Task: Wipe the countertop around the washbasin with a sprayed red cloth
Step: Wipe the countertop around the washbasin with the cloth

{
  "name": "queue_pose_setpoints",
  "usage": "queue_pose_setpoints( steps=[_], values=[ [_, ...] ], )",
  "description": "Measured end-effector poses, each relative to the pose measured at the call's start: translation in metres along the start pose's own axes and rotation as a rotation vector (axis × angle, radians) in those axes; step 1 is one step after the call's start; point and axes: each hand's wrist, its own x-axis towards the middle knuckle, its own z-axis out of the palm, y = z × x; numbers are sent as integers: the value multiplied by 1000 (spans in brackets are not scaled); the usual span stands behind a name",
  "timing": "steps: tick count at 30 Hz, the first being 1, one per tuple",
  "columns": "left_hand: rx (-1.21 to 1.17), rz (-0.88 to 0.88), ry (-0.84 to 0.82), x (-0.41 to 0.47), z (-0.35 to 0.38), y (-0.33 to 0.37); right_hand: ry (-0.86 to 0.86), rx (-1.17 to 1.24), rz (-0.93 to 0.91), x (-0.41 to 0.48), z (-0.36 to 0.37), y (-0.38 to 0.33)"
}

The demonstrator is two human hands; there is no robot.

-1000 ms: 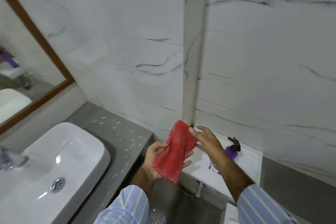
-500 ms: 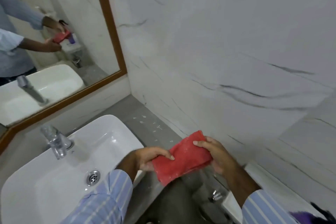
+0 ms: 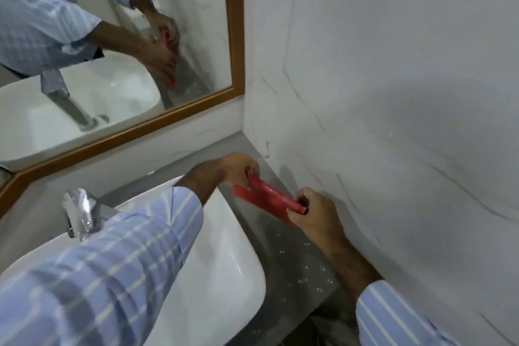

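Left hand (image 3: 238, 168) closed on the far end of the red cloth (image 3: 266, 199), fingers pinching it. Right hand (image 3: 314, 212) closed on the near end, fingertips curled around the rolled edge. Cloth is folded into a long strip, stretched between the 2 hands, low over the grey bench (image 3: 297, 258); can't tell if it touches the surface. Below and nearer than the right hand: water droplets (image 3: 306, 275) scattered on the bench. Left of both hands: white washbasin (image 3: 230, 267), left forearm in a striped blue sleeve (image 3: 118, 267) reaching across it. Chrome tap (image 3: 80, 215) beyond the sleeve, at the basin's back edge. Right of the hands: white marble wall (image 3: 393, 93), meeting the bench just beside the cloth. Above the left hand: wood-framed mirror (image 3: 234, 36), reflecting both hands and the cloth.
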Motion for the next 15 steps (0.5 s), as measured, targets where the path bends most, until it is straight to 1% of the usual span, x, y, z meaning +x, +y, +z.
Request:
queue_pose_setpoints(
  steps=[3,6,8,9,10,11,13,14,15],
  values=[
    [156,-52,75,37,-5,-16,7,-213,-129,42,31,5],
    [238,-46,241,63,-1,-25,58,-437,-288,72,53,13],
    [350,-21,339,80,12,-34,30,-579,-326,89,68,21],
    [398,-26,349,85,19,-35,25,-635,-344,93,73,26],
    [424,-39,310,91,27,-38,18,-680,-360,97,83,33],
    [432,-56,225,93,34,-36,-3,-705,-372,97,88,42],
    [409,-119,-16,93,45,-34,-91,-712,-359,92,98,61],
    [356,-158,-80,90,46,-36,-137,-710,-349,88,103,71],
    [280,-194,-66,83,45,-38,-167,-697,-352,84,106,79]
  ],
)
